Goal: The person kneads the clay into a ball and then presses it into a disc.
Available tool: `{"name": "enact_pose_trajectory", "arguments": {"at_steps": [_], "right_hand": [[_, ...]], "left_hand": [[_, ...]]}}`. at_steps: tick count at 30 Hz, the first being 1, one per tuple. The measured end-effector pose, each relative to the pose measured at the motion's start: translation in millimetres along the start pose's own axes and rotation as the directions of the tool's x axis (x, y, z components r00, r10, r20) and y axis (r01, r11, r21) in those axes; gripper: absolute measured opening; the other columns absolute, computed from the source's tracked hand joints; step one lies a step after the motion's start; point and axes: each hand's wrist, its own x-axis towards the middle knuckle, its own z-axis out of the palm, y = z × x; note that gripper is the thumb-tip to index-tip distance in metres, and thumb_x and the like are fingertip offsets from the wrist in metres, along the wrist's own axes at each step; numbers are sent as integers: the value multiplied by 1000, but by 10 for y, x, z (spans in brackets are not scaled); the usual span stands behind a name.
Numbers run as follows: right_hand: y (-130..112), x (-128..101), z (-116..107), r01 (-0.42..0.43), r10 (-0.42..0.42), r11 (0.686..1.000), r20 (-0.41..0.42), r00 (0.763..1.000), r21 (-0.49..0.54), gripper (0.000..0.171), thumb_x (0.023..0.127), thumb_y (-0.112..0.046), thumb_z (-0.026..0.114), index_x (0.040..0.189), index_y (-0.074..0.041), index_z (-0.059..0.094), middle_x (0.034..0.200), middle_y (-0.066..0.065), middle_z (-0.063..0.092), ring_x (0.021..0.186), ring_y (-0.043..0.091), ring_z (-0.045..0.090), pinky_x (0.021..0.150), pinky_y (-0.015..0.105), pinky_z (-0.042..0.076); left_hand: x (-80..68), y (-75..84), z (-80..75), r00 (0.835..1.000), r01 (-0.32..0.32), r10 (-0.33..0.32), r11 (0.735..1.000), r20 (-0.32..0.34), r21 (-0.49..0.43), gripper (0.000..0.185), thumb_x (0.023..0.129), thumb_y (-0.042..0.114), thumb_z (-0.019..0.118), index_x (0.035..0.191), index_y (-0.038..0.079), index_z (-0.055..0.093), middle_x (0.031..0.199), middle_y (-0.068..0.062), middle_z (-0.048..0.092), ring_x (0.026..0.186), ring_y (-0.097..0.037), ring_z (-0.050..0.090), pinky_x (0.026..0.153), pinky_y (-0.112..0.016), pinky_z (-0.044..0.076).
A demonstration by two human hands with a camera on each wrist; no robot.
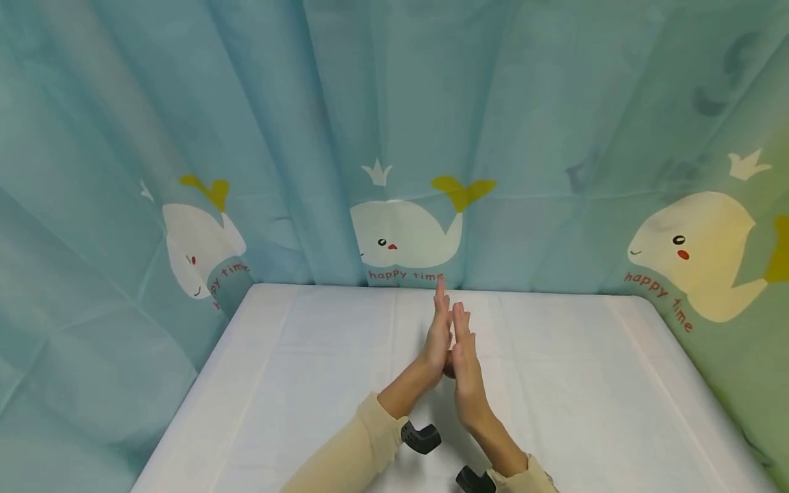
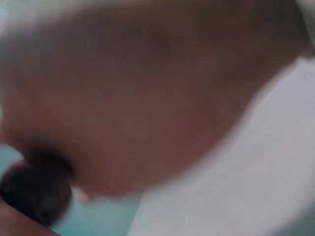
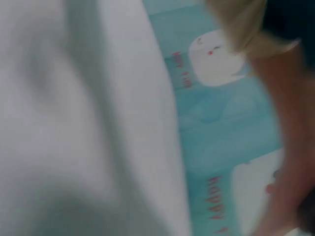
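Your wrist cameras (image 1: pixel 422 437) sit nearest the lens, black mounts strapped just past the cream sleeves (image 1: pixel 364 448), the second one low at the frame's bottom edge. Beyond them your left hand (image 1: pixel 436 337) and right hand (image 1: pixel 466 370) stand upright on their edges over the white tabletop (image 1: pixel 308 383), palms facing and fingers straight. They are pressed close together, touching or very nearly so at the heels, and the left fingertips reach a little farther forward than the right.

Between the lower palms, a small dark patch (image 1: pixel 449 372) shows. From the head view you cannot tell whether it is a small object trapped there or only shadow. The left wrist view is a blur of palm with a dark rounded blob low at the left, which does not settle it. The right wrist view shows only tabletop, forearm and curtain.

If something is held there, judge it small and light, carried by flat palm pressure alone with no fingers wrapped around it. That would let it slip easily, so even pressure at the heels of the palms is what would hold it.

Behind the tabletop hangs a teal curtain (image 1: pixel 524 103) printed with white whales (image 1: pixel 403 236) and the words "happy time".
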Motion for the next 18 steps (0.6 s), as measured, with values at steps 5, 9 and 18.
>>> {"name": "enact_pose_trajectory", "arguments": {"at_steps": [5, 9, 18], "right_hand": [[-142, 188, -99, 83, -86, 990, -26, 996, -115, 56, 111, -22, 21, 165, -10, 18, 171, 9, 16, 158, 29, 0, 120, 63, -7], [21, 366, -260, -49, 49, 997, -11, 999, -57, 56, 113, -32, 16, 167, -22, 12, 173, 4, 7, 157, 27, -10, 121, 55, -12], [77, -12, -53, -187, 177, 969, 73, 982, 163, 55, 113, -30, 10, 167, -25, 8, 173, 4, 2, 138, 15, 38, 121, 45, 12]], "left_hand": [[-15, -131, 60, 995, 7, -2, 999, 104, -50, 72, 108, 61, 8, 166, 20, -8, 173, -7, -5, 158, -30, 0, 124, -57, 2], [-100, -83, 120, 994, 50, -33, 982, 100, -180, 66, 109, 57, 10, 166, 27, -8, 172, -9, -7, 158, -31, -1, 124, -48, 13], [0, 68, -17, 1000, -5, 4, 1000, 20, 6, 64, 110, 53, 9, 166, 26, -6, 172, 0, -10, 158, -28, -3, 123, -59, -3]]}}
